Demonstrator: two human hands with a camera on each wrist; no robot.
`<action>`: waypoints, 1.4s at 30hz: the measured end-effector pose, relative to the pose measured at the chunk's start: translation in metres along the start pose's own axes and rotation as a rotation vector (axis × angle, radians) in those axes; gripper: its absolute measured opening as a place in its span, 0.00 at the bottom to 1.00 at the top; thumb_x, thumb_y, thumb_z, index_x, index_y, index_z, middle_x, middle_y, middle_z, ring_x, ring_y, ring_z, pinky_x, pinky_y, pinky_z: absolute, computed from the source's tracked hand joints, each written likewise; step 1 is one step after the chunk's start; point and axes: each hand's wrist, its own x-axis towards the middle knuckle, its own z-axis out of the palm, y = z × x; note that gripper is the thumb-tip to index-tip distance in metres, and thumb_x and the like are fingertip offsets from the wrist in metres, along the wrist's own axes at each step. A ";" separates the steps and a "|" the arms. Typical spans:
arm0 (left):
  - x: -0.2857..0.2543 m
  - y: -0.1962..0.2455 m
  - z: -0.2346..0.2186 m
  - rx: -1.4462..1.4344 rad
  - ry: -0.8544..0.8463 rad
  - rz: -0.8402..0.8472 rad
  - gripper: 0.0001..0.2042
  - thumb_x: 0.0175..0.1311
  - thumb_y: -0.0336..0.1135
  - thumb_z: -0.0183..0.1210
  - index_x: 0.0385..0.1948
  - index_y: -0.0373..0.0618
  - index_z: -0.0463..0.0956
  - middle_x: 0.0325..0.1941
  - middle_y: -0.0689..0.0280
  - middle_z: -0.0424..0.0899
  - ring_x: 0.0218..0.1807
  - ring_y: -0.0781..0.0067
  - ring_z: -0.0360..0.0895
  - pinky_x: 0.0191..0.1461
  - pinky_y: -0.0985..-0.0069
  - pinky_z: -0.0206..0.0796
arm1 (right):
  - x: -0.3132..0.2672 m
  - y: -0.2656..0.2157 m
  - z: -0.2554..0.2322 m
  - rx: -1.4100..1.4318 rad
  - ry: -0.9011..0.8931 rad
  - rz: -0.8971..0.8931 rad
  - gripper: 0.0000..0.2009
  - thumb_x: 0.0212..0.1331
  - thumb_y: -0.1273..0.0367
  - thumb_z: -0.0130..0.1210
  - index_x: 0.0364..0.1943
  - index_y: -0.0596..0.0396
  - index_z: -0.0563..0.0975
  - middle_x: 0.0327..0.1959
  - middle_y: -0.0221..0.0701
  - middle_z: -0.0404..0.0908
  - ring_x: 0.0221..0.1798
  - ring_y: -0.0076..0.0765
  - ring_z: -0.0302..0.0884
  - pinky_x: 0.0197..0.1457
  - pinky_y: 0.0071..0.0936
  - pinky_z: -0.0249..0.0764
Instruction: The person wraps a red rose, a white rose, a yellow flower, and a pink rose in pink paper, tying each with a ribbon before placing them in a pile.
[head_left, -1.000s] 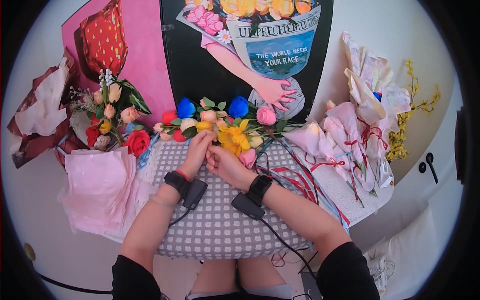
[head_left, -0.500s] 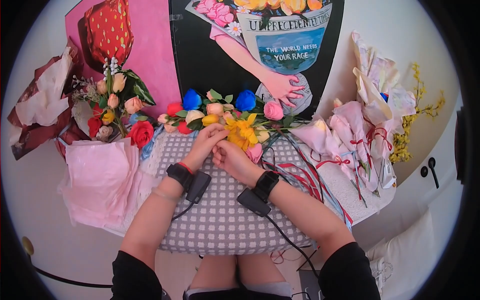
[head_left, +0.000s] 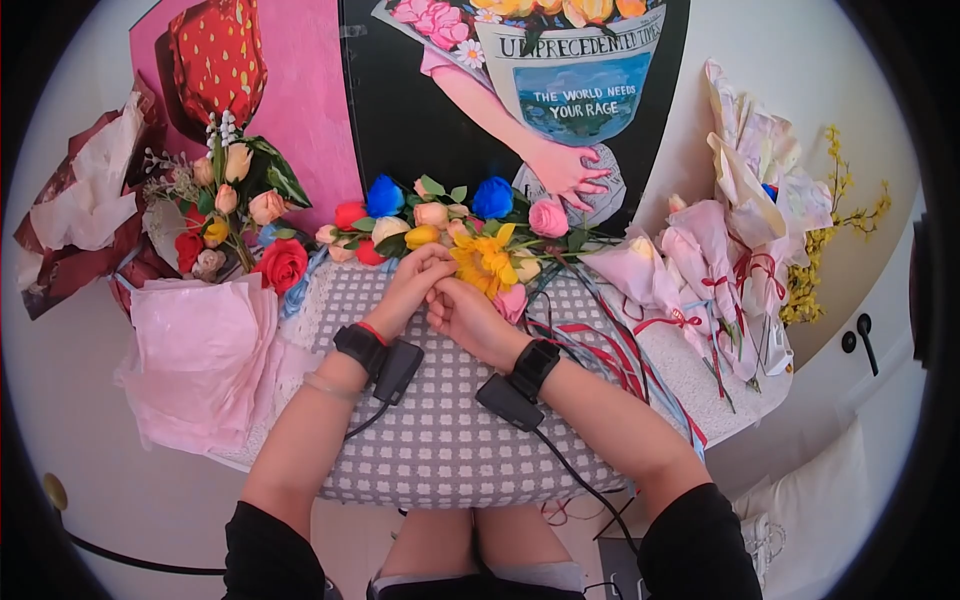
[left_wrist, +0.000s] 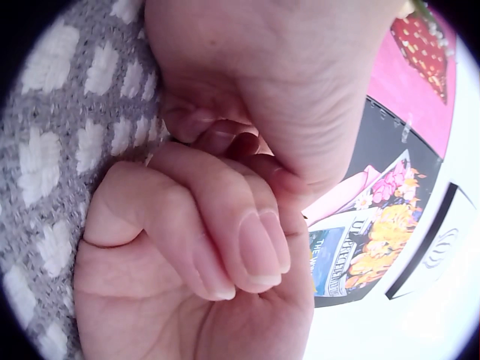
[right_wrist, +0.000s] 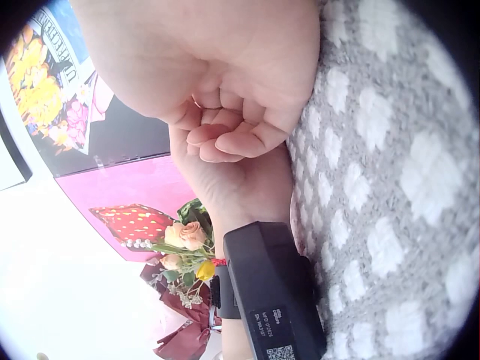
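Observation:
My left hand (head_left: 408, 285) and right hand (head_left: 468, 318) rest together on the grey-and-white checkered cloth (head_left: 430, 450), touching at the fingers. In the left wrist view, the right hand's fingers (left_wrist: 255, 247) hang loosely curled under the left hand (left_wrist: 262, 82). From the right wrist, the right hand (right_wrist: 217, 75) likewise shows bent fingers with nothing in them. Just beyond the hands lie a yellow sunflower (head_left: 486, 262), a pink rose (head_left: 511, 303) and a yellow tulip (head_left: 421, 238). Behind these are blue roses (head_left: 493, 198) and other artificial flowers.
Pink wrapping sheets (head_left: 200, 360) are stacked at the left, below a mixed bouquet (head_left: 236, 200). Red and blue ribbons (head_left: 610, 355) trail along the right side. Several wrapped flowers (head_left: 695, 260) lie farther right. A painted panel (head_left: 440, 130) stands at the back.
The head view has shifted slightly, so the scene sits a little farther right. Both hands stay together, almost unmoved on the cloth.

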 end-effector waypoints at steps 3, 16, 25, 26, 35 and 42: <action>0.000 0.001 0.001 0.012 -0.008 -0.001 0.04 0.59 0.33 0.53 0.32 0.46 0.69 0.18 0.79 0.66 0.16 0.95 0.60 0.18 0.94 0.49 | 0.001 0.001 -0.001 0.006 0.005 -0.003 0.10 0.63 0.64 0.38 0.27 0.51 0.67 0.21 0.20 0.64 0.24 0.18 0.60 0.31 0.17 0.60; 0.003 -0.006 -0.004 0.046 -0.018 0.001 0.04 0.60 0.33 0.51 0.31 0.45 0.70 0.23 0.77 0.69 0.21 0.94 0.64 0.23 0.93 0.54 | 0.002 0.000 -0.001 0.016 0.021 0.003 0.10 0.63 0.65 0.39 0.26 0.51 0.67 0.19 0.21 0.63 0.23 0.19 0.60 0.31 0.18 0.60; 0.002 -0.004 -0.003 0.026 -0.018 -0.001 0.04 0.60 0.32 0.51 0.31 0.44 0.70 0.24 0.77 0.70 0.22 0.93 0.65 0.23 0.94 0.55 | 0.000 -0.001 0.001 0.019 0.039 0.003 0.10 0.63 0.64 0.39 0.26 0.52 0.67 0.19 0.21 0.64 0.24 0.20 0.60 0.31 0.18 0.60; 0.002 -0.004 -0.003 0.026 -0.018 -0.002 0.04 0.60 0.32 0.51 0.31 0.44 0.70 0.24 0.77 0.70 0.22 0.93 0.65 0.23 0.94 0.55 | 0.000 0.000 0.000 0.018 0.030 -0.002 0.11 0.63 0.64 0.39 0.26 0.52 0.67 0.19 0.21 0.64 0.24 0.19 0.61 0.31 0.17 0.60; 0.003 -0.005 -0.004 0.028 -0.021 -0.018 0.03 0.59 0.32 0.51 0.31 0.44 0.70 0.22 0.77 0.70 0.20 0.94 0.64 0.21 0.94 0.54 | 0.000 -0.001 0.001 0.030 0.044 0.003 0.10 0.63 0.65 0.39 0.26 0.52 0.67 0.20 0.21 0.64 0.24 0.20 0.60 0.31 0.18 0.60; 0.004 -0.006 -0.005 0.031 -0.028 -0.001 0.03 0.59 0.31 0.51 0.32 0.44 0.70 0.21 0.77 0.69 0.18 0.95 0.63 0.19 0.95 0.52 | 0.000 0.001 0.000 0.025 0.045 -0.017 0.11 0.63 0.64 0.38 0.27 0.53 0.67 0.21 0.22 0.65 0.24 0.19 0.62 0.31 0.16 0.62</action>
